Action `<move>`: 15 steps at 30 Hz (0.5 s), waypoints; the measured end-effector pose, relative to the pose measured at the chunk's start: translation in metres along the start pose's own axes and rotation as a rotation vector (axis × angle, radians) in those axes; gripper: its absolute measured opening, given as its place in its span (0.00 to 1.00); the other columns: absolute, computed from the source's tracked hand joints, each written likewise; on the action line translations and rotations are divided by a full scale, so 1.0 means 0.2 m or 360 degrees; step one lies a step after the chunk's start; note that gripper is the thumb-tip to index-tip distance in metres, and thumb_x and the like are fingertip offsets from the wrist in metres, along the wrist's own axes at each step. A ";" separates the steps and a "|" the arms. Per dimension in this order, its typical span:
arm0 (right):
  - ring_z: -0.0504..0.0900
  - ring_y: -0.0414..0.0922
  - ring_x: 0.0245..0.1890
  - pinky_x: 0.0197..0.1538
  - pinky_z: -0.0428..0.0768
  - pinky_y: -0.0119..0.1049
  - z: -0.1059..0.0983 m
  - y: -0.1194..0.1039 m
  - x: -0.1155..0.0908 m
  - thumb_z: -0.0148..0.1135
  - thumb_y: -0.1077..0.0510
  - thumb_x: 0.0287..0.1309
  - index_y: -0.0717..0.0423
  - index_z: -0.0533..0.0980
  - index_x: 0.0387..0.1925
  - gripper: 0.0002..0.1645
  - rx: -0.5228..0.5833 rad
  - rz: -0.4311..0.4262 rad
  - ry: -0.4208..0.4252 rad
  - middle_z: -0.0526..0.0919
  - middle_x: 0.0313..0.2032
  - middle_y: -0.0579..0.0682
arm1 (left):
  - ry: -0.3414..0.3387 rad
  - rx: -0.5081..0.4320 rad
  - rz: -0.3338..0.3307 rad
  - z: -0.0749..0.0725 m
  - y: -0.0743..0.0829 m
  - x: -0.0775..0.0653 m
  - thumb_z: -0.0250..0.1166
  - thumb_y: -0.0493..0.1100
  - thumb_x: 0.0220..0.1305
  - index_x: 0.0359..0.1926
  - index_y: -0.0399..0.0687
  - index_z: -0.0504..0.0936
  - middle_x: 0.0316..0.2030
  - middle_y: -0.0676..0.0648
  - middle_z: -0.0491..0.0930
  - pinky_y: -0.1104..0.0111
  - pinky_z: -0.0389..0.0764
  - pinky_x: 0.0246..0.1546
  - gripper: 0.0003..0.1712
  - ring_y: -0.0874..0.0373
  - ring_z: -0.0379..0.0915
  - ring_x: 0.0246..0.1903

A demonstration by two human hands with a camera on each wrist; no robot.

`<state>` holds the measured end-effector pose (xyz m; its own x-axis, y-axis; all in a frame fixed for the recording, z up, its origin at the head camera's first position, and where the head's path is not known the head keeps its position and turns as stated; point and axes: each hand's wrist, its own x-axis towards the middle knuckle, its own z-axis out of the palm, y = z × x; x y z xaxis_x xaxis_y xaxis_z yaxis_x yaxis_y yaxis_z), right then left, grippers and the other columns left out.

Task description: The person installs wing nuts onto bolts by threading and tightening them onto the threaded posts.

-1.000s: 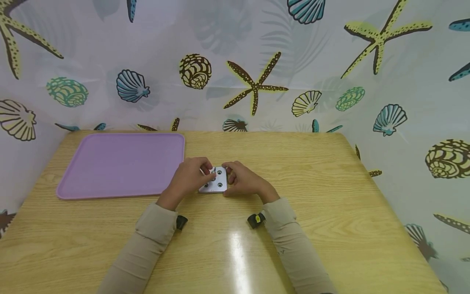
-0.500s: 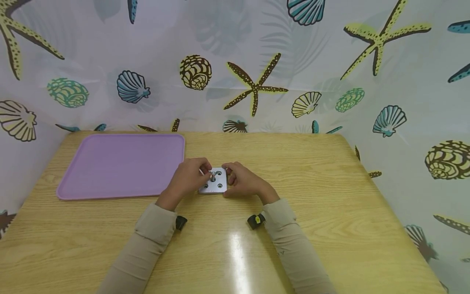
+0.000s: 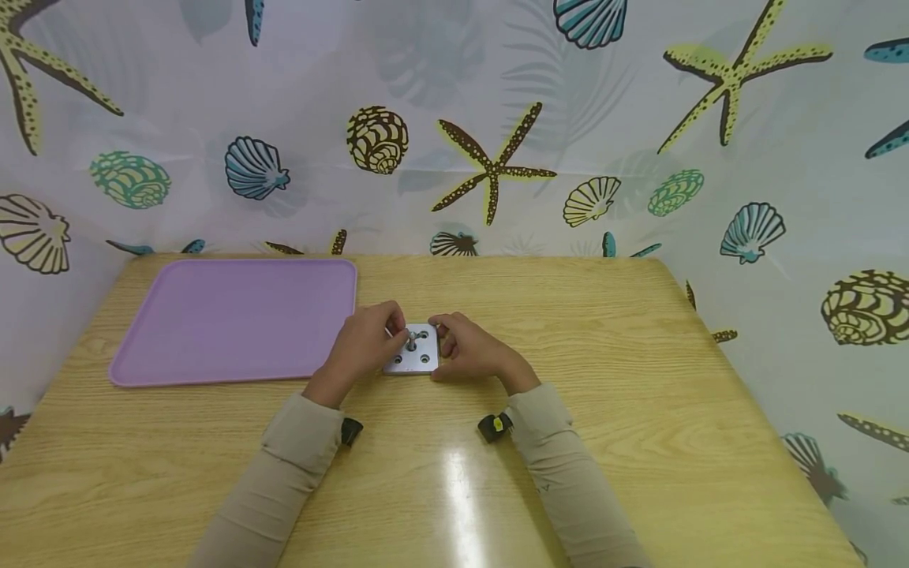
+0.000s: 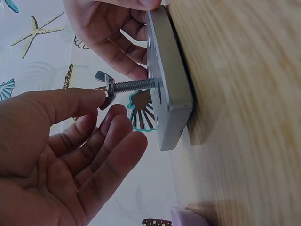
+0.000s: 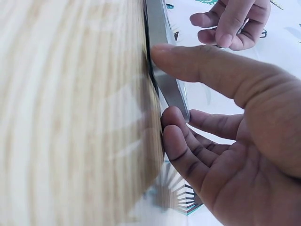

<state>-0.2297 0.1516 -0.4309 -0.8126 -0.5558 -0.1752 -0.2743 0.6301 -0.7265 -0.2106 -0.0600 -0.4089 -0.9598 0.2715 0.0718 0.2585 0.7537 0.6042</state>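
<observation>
A square silver metal plate (image 3: 419, 360) with several holes lies flat on the wooden table. From its middle a wing bolt (image 4: 132, 85) stands up, its threaded shank partly showing above the plate in the left wrist view. My left hand (image 3: 365, 339) pinches one wing of the bolt's head between thumb and forefinger, while the other fingers stay loosely bent below. Along the plate's right side, my right hand (image 3: 472, 347) holds the edge, thumb at the near corner and fingers at the far one. How deep the bolt sits is hidden inside the plate.
A shallow purple tray (image 3: 234, 379) lies on the table (image 3: 639, 394) to the left of the plate, close to my left hand. Behind and to the right hangs a white curtain (image 3: 454, 79) printed with shells and starfish.
My left thumb and fingertips have turned and drawn slightly left at the bolt's head, leaving more of it in sight. My right hand and the plate have stayed in place.
</observation>
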 end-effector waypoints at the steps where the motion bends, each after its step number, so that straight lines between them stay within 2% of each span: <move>1: 0.78 0.46 0.48 0.52 0.80 0.36 0.00 0.00 0.00 0.78 0.61 0.46 0.62 0.61 0.70 0.52 0.0001 -0.0002 0.0000 0.70 0.56 0.58 | -0.0002 -0.0001 -0.0005 0.00 0.00 0.00 0.66 0.42 0.64 0.31 0.47 0.78 0.30 0.47 0.85 0.70 0.70 0.26 0.07 0.59 0.74 0.25; 8: 0.78 0.45 0.48 0.52 0.79 0.34 0.00 0.01 0.00 0.78 0.60 0.47 0.62 0.61 0.70 0.52 -0.0001 0.0001 -0.0008 0.70 0.56 0.57 | -0.0046 -0.0023 -0.0045 0.01 0.00 0.00 0.67 0.45 0.64 0.33 0.47 0.82 0.32 0.49 0.86 0.70 0.73 0.28 0.07 0.59 0.77 0.28; 15: 0.78 0.45 0.47 0.51 0.80 0.34 0.00 0.01 0.01 0.78 0.60 0.46 0.62 0.61 0.70 0.52 -0.0004 0.0000 -0.0008 0.70 0.55 0.57 | -0.0069 -0.0020 -0.0042 0.01 0.00 0.00 0.67 0.46 0.64 0.35 0.46 0.84 0.33 0.49 0.86 0.69 0.75 0.30 0.08 0.59 0.80 0.30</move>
<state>-0.2310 0.1521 -0.4339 -0.8100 -0.5586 -0.1787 -0.2757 0.6315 -0.7247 -0.2100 -0.0588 -0.4094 -0.9605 0.2773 0.0214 0.2313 0.7536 0.6153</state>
